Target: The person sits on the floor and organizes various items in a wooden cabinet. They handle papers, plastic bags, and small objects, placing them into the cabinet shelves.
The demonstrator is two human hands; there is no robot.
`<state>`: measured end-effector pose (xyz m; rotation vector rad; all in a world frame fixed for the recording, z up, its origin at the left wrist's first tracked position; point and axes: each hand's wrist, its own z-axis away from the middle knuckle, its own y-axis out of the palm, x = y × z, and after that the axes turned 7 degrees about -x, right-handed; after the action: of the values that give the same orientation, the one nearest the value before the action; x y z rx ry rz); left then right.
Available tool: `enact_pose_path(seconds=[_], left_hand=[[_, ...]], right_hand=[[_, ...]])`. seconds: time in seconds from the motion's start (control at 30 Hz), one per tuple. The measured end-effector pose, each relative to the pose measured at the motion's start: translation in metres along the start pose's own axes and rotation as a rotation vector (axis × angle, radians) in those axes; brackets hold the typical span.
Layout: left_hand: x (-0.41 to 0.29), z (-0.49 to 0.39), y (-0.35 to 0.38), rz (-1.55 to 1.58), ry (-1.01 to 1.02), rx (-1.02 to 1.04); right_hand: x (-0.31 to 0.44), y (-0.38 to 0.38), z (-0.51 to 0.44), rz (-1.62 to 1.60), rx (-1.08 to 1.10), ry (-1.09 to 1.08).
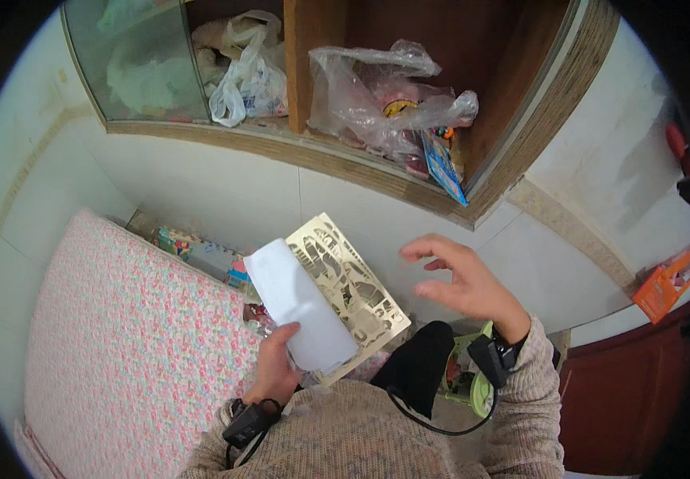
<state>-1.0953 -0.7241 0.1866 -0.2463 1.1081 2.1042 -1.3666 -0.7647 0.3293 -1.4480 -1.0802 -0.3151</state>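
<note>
My left hand [276,365] grips a folded white paper [297,305] together with a cream sheet [360,287] that has many shapes cut out of it. The paper lies over the left part of the cut-out sheet, and my thumb rests on the paper. To the right, apart from the sheet, my right hand [462,278] is raised with thumb and fingers spread and nothing between them. Dark devices with cables are strapped to both wrists.
A wooden wall cabinet [297,63] holds a clear plastic bag [375,102], a white plastic bag [255,84] and a blue packet [442,167]. A floral mattress [141,335] lies left. By my leg stands a green basket [481,392]; an orange box [659,290] sits at right.
</note>
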Motion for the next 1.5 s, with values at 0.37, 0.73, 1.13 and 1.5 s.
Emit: enact_pose_path(seconds=[0.37,0.73,1.13,1.5], left_hand=[[-0.009,-0.041,0.005,-0.013,0.097,0.071],[-0.017,-0.075,0.005,-0.096,0.157,-0.018],[-0.045,-0.094,-0.183,-0.134,0.148,-0.424],[0.031,-0.179,-0.267,-0.748,-0.364,-0.308]], right_hand=[[-0.088,0.107,-0.024,-0.934,0.073,0.651],[-0.107,0.117,-0.029,-0.833,-0.049,0.681],[-0.157,0.167,-0.016,-0.664,0.314,0.801],[-0.216,0.113,0.035,-0.788,-0.214,1.029]])
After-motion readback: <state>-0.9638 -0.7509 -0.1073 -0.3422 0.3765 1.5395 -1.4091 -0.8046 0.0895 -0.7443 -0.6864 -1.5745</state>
